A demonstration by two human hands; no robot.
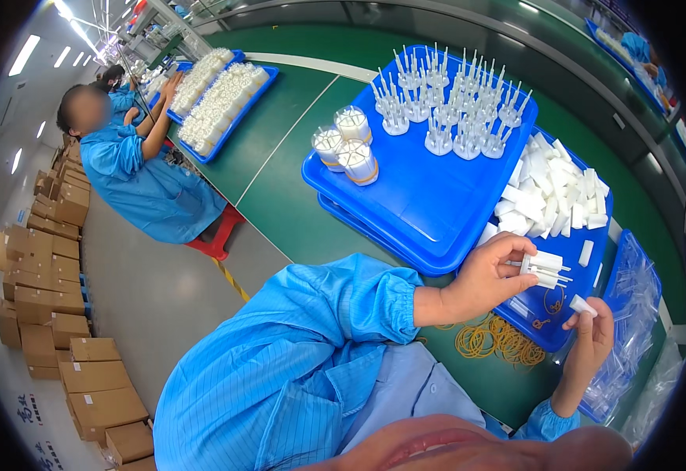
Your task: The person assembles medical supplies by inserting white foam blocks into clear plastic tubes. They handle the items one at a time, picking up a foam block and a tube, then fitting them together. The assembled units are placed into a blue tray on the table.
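My left hand (472, 281) grips a clear plastic base with several thin prongs (545, 271), turned sideways so the prongs point right. White sleeves cover part of the prongs. Just to its right, my right hand (592, 339) pinches a short white sleeve (583, 306) between thumb and fingertips, apart from the base. Beyond both hands lies a heap of loose white sleeves (547, 192) in a blue tray (543, 334). Upright pronged bases (468, 141) stand bare in another blue tray (413, 216), alongside 3 banded white bundles (356, 162).
Yellow rubber bands (500, 343) lie on the green table (284, 177) near my body. At the right, a blue tray (614, 259) holds clear plastic pieces (629, 322). A co-worker (142, 177) sits at the left beside filled trays (225, 106). Cardboard boxes (107, 404) line the floor.
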